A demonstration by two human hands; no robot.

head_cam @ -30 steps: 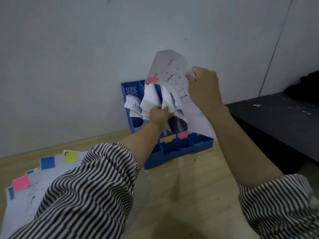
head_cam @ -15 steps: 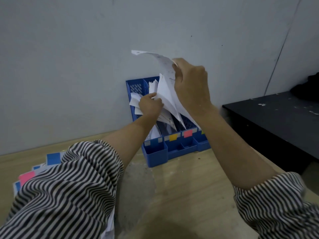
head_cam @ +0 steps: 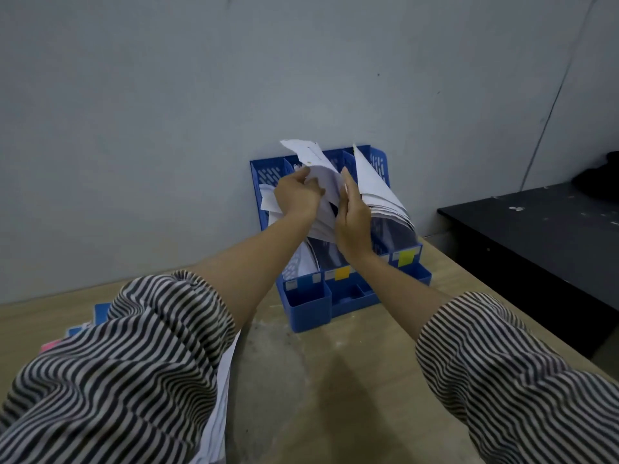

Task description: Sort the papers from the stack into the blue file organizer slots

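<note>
The blue file organizer (head_cam: 310, 304) stands against the wall on the wooden table, its slots holding white papers. My left hand (head_cam: 296, 192) grips a bunch of white sheets (head_cam: 321, 175) in a middle slot, bending them leftward. My right hand (head_cam: 353, 217) lies with straight fingers against the papers (head_cam: 378, 192) of the slot to the right, holding them aside. Yellow tags (head_cam: 342, 273) mark the slot fronts. The stack of papers (head_cam: 83, 329) with blue and pink tags lies at the left, mostly hidden under my striped sleeve.
A grey wall rises directly behind the organizer. A black table (head_cam: 549, 242) stands to the right, lower than the wooden table (head_cam: 335, 396), with a dark object (head_cam: 599, 179) at its far end.
The sheet my right hand held high has gone down into the organizer. My right hand has let it go and now lies flat against the papers; my left hand still holds the middle bunch.
</note>
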